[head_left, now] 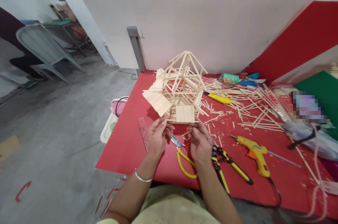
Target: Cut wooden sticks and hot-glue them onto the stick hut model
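Observation:
A pavilion-like model (182, 76) built from thin wooden sticks stands on the red tabletop, with a pointed open frame on top. Slatted stick panels (157, 101) slope off its left side. At its front is a small panel of sticks (185, 114) with a longer stick along its lower edge. My left hand (157, 134) pinches the left end of that lower edge, and my right hand (201, 139) grips the right end. Whether the panel touches the model behind it, I cannot tell. Yellow-handled scissors (182, 157) lie between my wrists.
A pink ruler (143, 133) lies left of my hands. To the right are black-and-yellow pliers (232, 166), a yellow glue gun (253, 151) with its cord, a yellow cutter (218, 98) and many loose sticks (258, 106). White boards (206, 30) stand behind the table.

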`<state>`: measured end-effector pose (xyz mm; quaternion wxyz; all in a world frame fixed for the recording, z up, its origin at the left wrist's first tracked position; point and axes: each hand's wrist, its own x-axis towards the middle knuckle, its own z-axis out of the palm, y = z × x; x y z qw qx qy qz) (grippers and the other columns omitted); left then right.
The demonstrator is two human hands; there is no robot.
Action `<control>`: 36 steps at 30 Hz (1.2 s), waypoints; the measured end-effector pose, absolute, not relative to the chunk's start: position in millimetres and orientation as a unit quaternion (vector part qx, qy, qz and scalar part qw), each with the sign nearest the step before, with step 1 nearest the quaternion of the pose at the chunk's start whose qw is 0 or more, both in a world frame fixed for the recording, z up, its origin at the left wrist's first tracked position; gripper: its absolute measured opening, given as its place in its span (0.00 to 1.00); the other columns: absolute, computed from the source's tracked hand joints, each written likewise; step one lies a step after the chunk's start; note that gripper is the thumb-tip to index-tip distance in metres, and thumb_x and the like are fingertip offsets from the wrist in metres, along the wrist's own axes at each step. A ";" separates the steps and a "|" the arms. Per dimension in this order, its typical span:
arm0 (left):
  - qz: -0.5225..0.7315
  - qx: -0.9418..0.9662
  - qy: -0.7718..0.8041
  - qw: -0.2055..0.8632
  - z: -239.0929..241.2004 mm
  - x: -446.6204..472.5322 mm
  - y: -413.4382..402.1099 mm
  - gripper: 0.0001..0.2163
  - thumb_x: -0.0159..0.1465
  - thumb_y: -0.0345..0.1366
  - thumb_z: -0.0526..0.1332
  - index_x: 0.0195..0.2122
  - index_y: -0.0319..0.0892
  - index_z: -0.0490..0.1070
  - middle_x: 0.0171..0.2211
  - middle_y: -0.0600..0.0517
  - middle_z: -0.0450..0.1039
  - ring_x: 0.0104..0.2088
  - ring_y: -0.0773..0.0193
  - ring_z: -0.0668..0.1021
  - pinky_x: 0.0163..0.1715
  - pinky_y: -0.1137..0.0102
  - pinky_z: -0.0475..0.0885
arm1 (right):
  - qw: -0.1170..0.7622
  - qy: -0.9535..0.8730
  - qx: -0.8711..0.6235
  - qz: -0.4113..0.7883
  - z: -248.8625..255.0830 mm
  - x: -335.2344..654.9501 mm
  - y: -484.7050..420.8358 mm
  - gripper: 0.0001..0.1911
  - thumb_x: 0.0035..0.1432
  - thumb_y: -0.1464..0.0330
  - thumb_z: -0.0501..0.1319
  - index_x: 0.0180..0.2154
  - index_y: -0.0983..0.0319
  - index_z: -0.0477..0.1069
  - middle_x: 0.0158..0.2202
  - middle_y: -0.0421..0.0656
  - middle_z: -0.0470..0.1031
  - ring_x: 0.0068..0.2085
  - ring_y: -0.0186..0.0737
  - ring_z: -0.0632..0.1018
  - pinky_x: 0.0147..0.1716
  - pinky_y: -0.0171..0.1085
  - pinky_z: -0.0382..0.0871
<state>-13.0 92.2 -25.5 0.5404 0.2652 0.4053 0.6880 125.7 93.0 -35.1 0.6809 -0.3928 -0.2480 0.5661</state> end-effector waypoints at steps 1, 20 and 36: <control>0.689 0.267 0.404 0.538 -25.9 -13.1 92.3 0.14 0.59 0.40 0.68 0.44 0.38 0.78 0.27 0.48 0.79 0.22 0.67 0.77 0.19 0.76 0.68 | 0.681 -0.249 -0.393 0.566 -35.4 125.8 93.1 0.22 0.49 0.67 0.68 0.49 0.54 0.78 0.39 0.40 0.76 0.31 0.31 0.73 0.27 0.32 0.64; 0.696 0.275 0.390 0.536 -28.9 -13.2 92.4 0.13 0.60 0.36 0.66 0.44 0.38 0.78 0.27 0.48 0.79 0.22 0.67 0.77 0.21 0.74 0.68 | 0.686 -0.243 -0.378 0.573 -37.2 127.0 93.7 0.22 0.50 0.69 0.69 0.50 0.54 0.78 0.40 0.40 0.77 0.31 0.30 0.73 0.27 0.31 0.64; 0.704 0.261 0.385 0.536 -28.3 -12.2 93.4 0.12 0.59 0.34 0.66 0.43 0.37 0.79 0.28 0.47 0.80 0.22 0.67 0.77 0.20 0.75 0.69 | 0.683 -0.253 -0.385 0.567 -37.9 126.6 94.0 0.22 0.50 0.68 0.69 0.50 0.54 0.78 0.40 0.41 0.76 0.32 0.30 0.73 0.27 0.31 0.65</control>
